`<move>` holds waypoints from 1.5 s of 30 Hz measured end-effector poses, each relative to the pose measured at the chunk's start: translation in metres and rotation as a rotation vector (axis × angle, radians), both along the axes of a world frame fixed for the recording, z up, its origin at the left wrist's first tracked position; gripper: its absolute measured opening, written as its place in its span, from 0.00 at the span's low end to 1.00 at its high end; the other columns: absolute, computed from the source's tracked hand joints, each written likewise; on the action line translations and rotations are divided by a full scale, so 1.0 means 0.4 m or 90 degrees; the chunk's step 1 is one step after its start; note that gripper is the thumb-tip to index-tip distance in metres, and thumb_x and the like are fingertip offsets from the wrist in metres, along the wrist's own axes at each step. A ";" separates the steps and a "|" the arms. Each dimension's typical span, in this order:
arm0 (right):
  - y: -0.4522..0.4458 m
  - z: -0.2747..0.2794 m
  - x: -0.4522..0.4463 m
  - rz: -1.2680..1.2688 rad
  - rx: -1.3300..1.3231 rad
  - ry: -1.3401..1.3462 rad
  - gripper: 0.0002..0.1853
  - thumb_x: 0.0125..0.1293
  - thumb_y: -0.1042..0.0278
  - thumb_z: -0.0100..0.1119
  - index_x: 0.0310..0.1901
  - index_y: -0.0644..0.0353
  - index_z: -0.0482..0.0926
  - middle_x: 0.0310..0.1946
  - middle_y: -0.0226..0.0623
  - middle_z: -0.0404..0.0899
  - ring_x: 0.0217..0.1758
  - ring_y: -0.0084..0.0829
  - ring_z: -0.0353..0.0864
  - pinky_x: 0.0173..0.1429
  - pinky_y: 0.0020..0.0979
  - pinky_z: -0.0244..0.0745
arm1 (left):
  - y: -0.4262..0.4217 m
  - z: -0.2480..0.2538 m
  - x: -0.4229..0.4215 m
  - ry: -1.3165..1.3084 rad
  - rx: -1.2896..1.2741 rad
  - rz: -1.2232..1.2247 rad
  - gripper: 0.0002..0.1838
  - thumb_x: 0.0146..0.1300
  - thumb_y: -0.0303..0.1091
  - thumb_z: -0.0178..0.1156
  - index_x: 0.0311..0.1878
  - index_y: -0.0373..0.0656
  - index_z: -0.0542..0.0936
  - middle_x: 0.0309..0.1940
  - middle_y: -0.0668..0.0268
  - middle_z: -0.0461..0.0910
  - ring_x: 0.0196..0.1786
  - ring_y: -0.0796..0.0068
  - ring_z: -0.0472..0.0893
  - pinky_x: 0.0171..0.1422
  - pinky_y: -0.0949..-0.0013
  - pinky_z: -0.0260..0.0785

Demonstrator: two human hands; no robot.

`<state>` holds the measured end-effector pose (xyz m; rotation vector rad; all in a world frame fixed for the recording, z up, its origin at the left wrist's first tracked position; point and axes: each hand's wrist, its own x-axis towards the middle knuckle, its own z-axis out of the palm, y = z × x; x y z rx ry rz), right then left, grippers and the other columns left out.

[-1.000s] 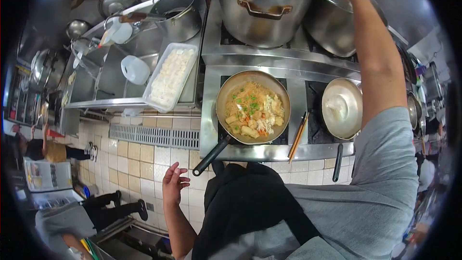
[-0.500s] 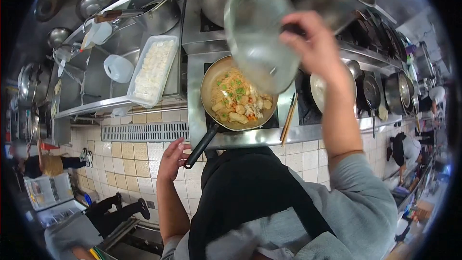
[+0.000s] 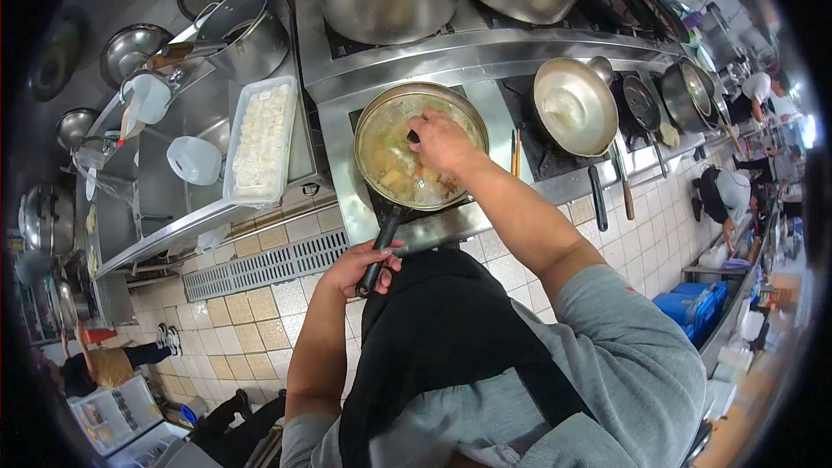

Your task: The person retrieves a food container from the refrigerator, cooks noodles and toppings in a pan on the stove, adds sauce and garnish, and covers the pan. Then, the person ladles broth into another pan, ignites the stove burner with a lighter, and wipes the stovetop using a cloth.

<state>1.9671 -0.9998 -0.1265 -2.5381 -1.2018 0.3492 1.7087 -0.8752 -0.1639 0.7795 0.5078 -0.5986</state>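
Note:
A clear glass lid (image 3: 390,126) with a dark knob covers the frying pan (image 3: 360,160), and noodles and other food show blurred through it. My right hand (image 3: 442,143) grips the knob, fingers closed. At the pan's black handle (image 3: 387,230), my left hand (image 3: 362,269) has its fingers curled around the lower part. Partly hidden behind my right forearm, chopsticks (image 3: 516,153) rest on the stove to the right of the pan.
Two large pots (image 3: 390,9) stand behind the burners. An empty-looking pan (image 3: 575,108) sits to the right. At left are a sink (image 3: 147,195) and a white tray of food (image 3: 260,143). Other people (image 3: 728,199) are at the far right and lower left.
My right hand has brought the glass lid from the big pots down onto the frying pan. My left hand has moved from beside the handle onto it. The view has shifted right.

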 end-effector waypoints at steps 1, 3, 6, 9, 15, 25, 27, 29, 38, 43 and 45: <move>0.004 0.004 -0.004 -0.007 -0.010 -0.013 0.17 0.60 0.65 0.64 0.50 0.58 0.77 0.49 0.48 0.73 0.59 0.46 0.72 0.64 0.40 0.67 | 0.000 -0.003 0.007 0.006 -0.008 0.018 0.25 0.68 0.36 0.56 0.65 0.38 0.65 0.29 0.64 0.77 0.20 0.77 0.76 0.20 0.74 0.71; 0.004 0.007 -0.006 -0.013 -0.001 -0.013 0.17 0.59 0.65 0.64 0.50 0.58 0.77 0.50 0.48 0.73 0.59 0.46 0.71 0.64 0.40 0.66 | 0.005 -0.005 0.015 -0.002 -0.065 0.012 0.23 0.67 0.35 0.56 0.63 0.38 0.66 0.26 0.67 0.74 0.18 0.80 0.72 0.18 0.76 0.65; -0.009 0.002 -0.008 -0.020 0.022 -0.011 0.17 0.59 0.65 0.65 0.49 0.57 0.77 0.49 0.46 0.73 0.59 0.46 0.72 0.63 0.41 0.67 | -0.026 0.017 0.015 -0.003 -0.078 0.021 0.13 0.66 0.31 0.58 0.52 0.41 0.71 0.22 0.72 0.65 0.15 0.85 0.62 0.15 0.77 0.55; -0.029 -0.001 -0.013 -0.026 0.068 -0.026 0.16 0.58 0.65 0.66 0.48 0.55 0.78 0.49 0.43 0.73 0.59 0.45 0.72 0.62 0.42 0.69 | -0.057 0.044 0.010 0.010 -0.025 0.015 0.08 0.65 0.30 0.59 0.43 0.45 0.69 0.21 0.72 0.64 0.15 0.85 0.62 0.15 0.76 0.56; -0.093 -0.005 -0.023 -0.023 0.311 -0.023 0.11 0.54 0.73 0.62 0.41 0.59 0.79 0.46 0.46 0.74 0.56 0.48 0.68 0.65 0.40 0.63 | -0.146 0.127 0.009 -0.007 0.032 0.015 0.09 0.65 0.29 0.58 0.43 0.46 0.67 0.19 0.73 0.62 0.14 0.85 0.62 0.14 0.77 0.57; -0.328 0.086 0.223 -0.230 0.684 -0.202 0.09 0.46 0.79 0.54 0.31 0.57 0.75 0.35 0.40 0.73 0.45 0.45 0.69 0.52 0.39 0.65 | -0.425 0.242 0.302 -0.110 0.264 -0.014 0.12 0.62 0.25 0.58 0.42 0.44 0.65 0.18 0.71 0.64 0.13 0.81 0.64 0.14 0.72 0.61; -0.380 0.099 0.284 -0.264 0.740 -0.210 0.08 0.46 0.80 0.54 0.30 0.57 0.74 0.34 0.40 0.73 0.44 0.44 0.69 0.51 0.38 0.65 | -0.474 0.270 0.366 -0.123 0.331 -0.022 0.13 0.61 0.24 0.58 0.43 0.43 0.63 0.16 0.70 0.64 0.12 0.80 0.64 0.14 0.71 0.61; -0.424 0.123 0.335 -0.305 0.830 -0.226 0.07 0.46 0.80 0.52 0.28 0.58 0.73 0.31 0.37 0.73 0.42 0.42 0.69 0.50 0.36 0.65 | -0.520 0.309 0.422 -0.116 0.369 -0.034 0.13 0.61 0.24 0.58 0.43 0.43 0.63 0.15 0.70 0.64 0.12 0.80 0.64 0.14 0.70 0.61; -0.528 0.196 0.462 -0.399 1.013 -0.215 0.08 0.45 0.80 0.52 0.29 0.58 0.73 0.32 0.37 0.73 0.41 0.40 0.70 0.51 0.35 0.65 | -0.616 0.405 0.563 -0.147 0.516 -0.070 0.13 0.62 0.25 0.59 0.44 0.41 0.64 0.18 0.70 0.66 0.12 0.80 0.65 0.13 0.71 0.61; -0.544 0.224 0.492 -0.403 1.080 -0.214 0.09 0.43 0.82 0.49 0.28 0.57 0.72 0.31 0.38 0.72 0.41 0.43 0.67 0.48 0.38 0.64 | -0.642 0.449 0.599 -0.158 0.577 -0.081 0.10 0.63 0.24 0.56 0.42 0.40 0.65 0.17 0.70 0.67 0.11 0.81 0.65 0.12 0.73 0.60; -0.547 0.228 0.500 -0.403 1.107 -0.206 0.09 0.43 0.82 0.48 0.28 0.58 0.71 0.31 0.39 0.72 0.40 0.44 0.67 0.48 0.38 0.63 | -0.643 0.452 0.610 -0.160 0.590 -0.088 0.10 0.63 0.24 0.57 0.42 0.41 0.66 0.17 0.70 0.67 0.11 0.81 0.65 0.12 0.73 0.60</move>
